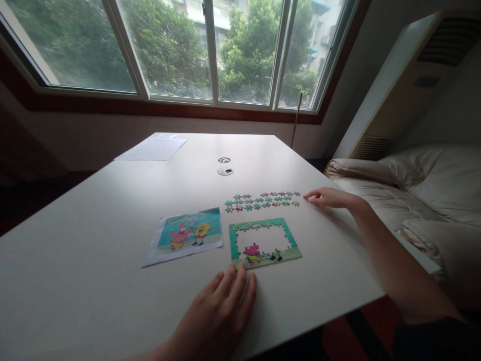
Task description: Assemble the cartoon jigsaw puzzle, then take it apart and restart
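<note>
On the worktop (pixel 93 225) the left hand (pixel 221 311) lies flat, palm down, fingers together and empty, tips at the near edge of one part-built puzzle (pixel 263 256), beside one picture (pixel 186 234). The right hand (pixel 326 197), arm outstretched, rests flat and empty, fingers straight, just beside two rows of pieces (pixel 263 200), too small to count.

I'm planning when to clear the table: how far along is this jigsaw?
Done: the green-bordered cardboard jigsaw has its outer frame joined and a pink figure along the bottom; its middle is bare. In hand: the right hand reaches the end of the rows of small loose puzzle pieces, seemingly holding none; the left hand lies flat at the jigsaw's near edge. Left: placing all those loose pieces.
</note>
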The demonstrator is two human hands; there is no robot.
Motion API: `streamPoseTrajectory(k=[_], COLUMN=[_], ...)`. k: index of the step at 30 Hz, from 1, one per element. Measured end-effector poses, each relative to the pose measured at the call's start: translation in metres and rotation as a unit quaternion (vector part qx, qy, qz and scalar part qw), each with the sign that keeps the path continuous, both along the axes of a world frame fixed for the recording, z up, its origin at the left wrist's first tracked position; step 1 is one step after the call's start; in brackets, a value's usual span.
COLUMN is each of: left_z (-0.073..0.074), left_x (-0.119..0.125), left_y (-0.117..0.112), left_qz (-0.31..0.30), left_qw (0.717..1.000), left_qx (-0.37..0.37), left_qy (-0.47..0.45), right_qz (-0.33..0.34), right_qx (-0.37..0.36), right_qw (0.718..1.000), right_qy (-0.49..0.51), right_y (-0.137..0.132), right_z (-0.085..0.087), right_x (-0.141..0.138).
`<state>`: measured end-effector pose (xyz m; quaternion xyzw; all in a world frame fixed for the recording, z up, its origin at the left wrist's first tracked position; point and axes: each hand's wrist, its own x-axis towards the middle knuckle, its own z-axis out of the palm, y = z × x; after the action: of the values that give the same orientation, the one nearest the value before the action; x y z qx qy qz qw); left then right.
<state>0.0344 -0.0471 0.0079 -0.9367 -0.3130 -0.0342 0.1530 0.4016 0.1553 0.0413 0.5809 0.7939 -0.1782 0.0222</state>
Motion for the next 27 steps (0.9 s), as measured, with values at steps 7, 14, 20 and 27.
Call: streamPoseTrajectory(k=[7, 14, 20, 27], left_z=[-0.009, -0.005, -0.006, -0.007], left_x=[-0.002, -0.001, -0.001, -0.002], left_y=[-0.001, -0.001, -0.001, -0.001], left_qz=[0.010, 0.011, 0.006, 0.009], left_qw=[1.000, 1.000, 1.000, 1.000], left_qx=[-0.006, -0.001, 0.009, 0.003], left_qy=[-0.008, 0.000, -0.004, -0.008], right_qz=[-0.012, -0.011, -0.017, 0.036], right_qx=[-0.003, -0.014, 0.028, 0.174], right_qw=[1.000, 1.000, 0.999, 0.984], right_qy=[0.005, -0.005, -0.022, 0.007], right_y=[0.001, -0.001, -0.002, -0.001], right_z=[0.000, 0.004, 0.000, -0.007], right_x=[-0.002, -0.006, -0.009, -0.025])
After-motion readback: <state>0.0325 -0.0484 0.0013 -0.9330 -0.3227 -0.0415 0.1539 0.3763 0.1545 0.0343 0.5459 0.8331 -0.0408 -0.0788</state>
